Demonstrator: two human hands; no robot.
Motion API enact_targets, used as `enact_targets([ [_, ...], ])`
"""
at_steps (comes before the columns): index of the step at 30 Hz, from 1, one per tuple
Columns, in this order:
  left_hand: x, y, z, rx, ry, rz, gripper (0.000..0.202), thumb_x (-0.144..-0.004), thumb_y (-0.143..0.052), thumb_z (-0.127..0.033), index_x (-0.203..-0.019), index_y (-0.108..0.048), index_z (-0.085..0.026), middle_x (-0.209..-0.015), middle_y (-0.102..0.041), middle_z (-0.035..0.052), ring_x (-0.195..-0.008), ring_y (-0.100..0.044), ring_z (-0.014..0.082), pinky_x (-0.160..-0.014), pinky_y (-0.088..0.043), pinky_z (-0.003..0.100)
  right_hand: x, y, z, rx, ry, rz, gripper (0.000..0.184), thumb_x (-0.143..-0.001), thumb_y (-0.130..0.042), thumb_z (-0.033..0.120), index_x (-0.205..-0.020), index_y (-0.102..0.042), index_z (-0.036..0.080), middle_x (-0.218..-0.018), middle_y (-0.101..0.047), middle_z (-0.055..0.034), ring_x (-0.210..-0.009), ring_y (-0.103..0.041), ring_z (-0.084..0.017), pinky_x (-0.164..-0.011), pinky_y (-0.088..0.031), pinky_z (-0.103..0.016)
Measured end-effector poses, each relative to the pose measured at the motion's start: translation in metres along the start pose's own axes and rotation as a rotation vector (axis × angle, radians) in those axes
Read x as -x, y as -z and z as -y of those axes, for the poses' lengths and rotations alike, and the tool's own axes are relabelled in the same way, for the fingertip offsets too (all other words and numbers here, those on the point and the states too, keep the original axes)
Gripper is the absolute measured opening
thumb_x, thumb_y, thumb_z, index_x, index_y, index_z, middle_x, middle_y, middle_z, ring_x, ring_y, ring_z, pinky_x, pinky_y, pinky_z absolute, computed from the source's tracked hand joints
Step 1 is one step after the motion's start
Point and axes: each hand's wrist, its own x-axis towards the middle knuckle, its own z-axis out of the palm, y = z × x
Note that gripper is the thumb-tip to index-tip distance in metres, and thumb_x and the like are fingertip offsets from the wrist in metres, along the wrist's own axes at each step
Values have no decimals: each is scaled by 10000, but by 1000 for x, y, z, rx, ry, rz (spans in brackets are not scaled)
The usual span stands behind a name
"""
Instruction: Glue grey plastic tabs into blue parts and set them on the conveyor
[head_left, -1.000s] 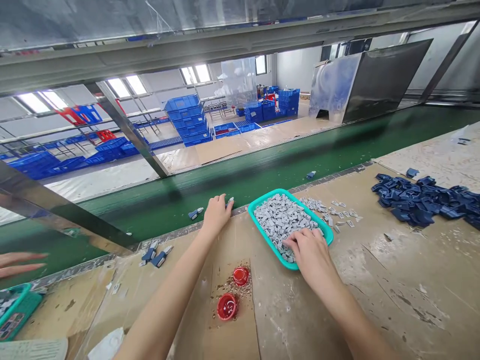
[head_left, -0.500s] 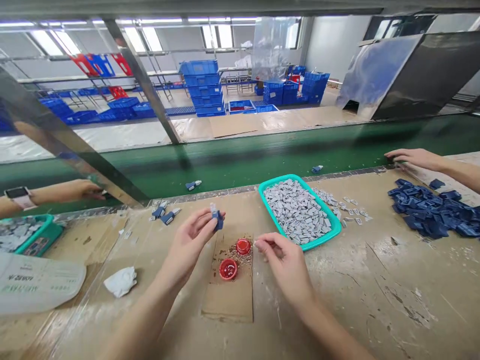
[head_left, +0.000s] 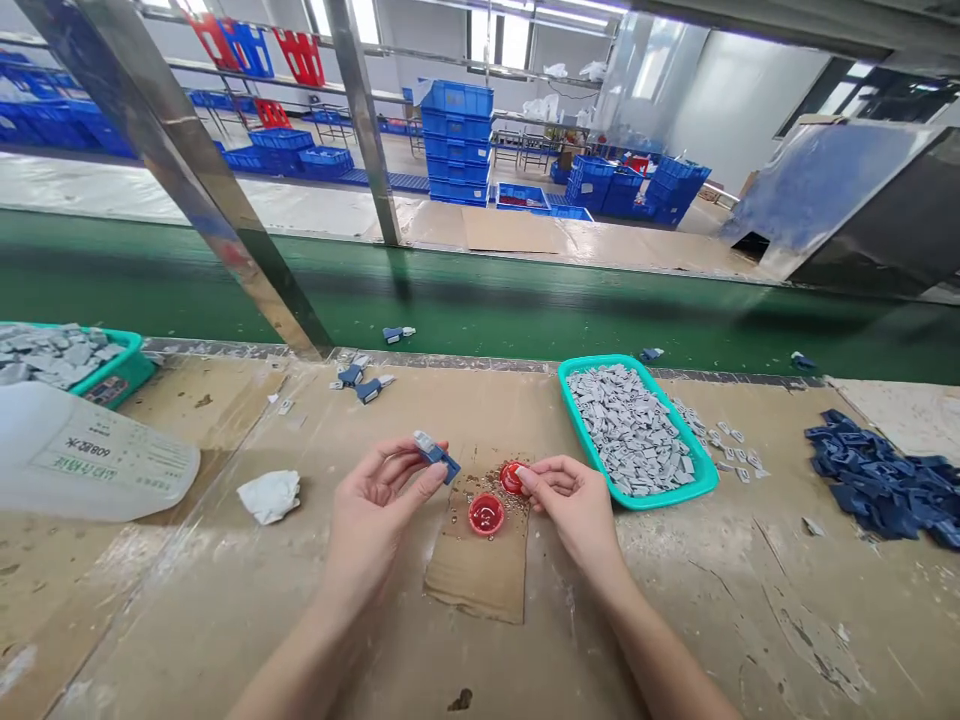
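Blue plastic part [head_left: 436,460], long axis slanting down rightward, sits above a cardboard sheet [head_left: 472,570], pinched between thumb and fingertips of the left hand [head_left: 379,505]; the right hand [head_left: 574,500], nearer a red cap [head_left: 510,478], pinches a small grey piece [head_left: 523,478].

A factory assembly floor, green conveyor belt [head_left: 480,300], stacked blue plastic crates [head_left: 457,140], long workbench [head_left: 187,600]

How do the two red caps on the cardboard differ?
The red cap by the right hand is touched by its fingers and partly hidden; the other red cap sits untouched, its glossy red inside showing. Both are round and lie on the cardboard among brown specks.
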Motion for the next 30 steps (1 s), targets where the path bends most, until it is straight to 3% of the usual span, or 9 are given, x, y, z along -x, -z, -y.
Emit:
enact_targets([
  [7, 4, -7, 11, -63, -8, -21, 422, -596, -840, -251, -941, -614, -165, -894, -713, 64, -849, -674, 201, -803, -565, 306, 1, 3, 0, -67, 2, 7, 465, -638, -815, 445, -754, -426, 218, -620, -666, -13, -605, -649, -188, -482, -457, -228],
  [12, 12, -15, 17, -102, 27, 53, 356, -593, -836, -241, -887, -659, -147, -850, -712, 69, -801, -677, 204, -764, -582, 299, 9, 5, 14, -161, 36, 89, 470, -678, -805, 389, -790, -376, 233, -615, -633, 29, -628, -641, -163, -494, -456, -208],
  [20, 22, -28, 12, -63, 6, 85, 234, -622, -800, -144, -822, -684, -173, -790, -707, 25, -716, -684, 180, -630, -598, 230, 24, -3, 22, -228, 23, 264, 453, -709, -784, 361, -781, -355, 236, -616, -630, 44, -574, -617, -136, -474, -435, -194],
  [27, 28, -29, 12, -4, 61, 163, 201, -650, -760, -118, -837, -735, -185, -815, -727, 30, -686, -700, 208, -677, -626, 289, 20, 1, 18, -167, -68, 383, 454, -712, -779, 376, -813, -360, 234, -587, -642, 46, -507, -574, -113, -445, -407, -173],
  [30, 28, -30, 12, -43, 6, 203, 197, -668, -747, -134, -851, -757, -208, -844, -732, 30, -701, -703, 216, -694, -629, 304, 23, 1, 20, -123, -111, 423, 423, -722, -768, 385, -817, -389, 223, -564, -626, 54, -497, -568, -103, -440, -398, -159],
])
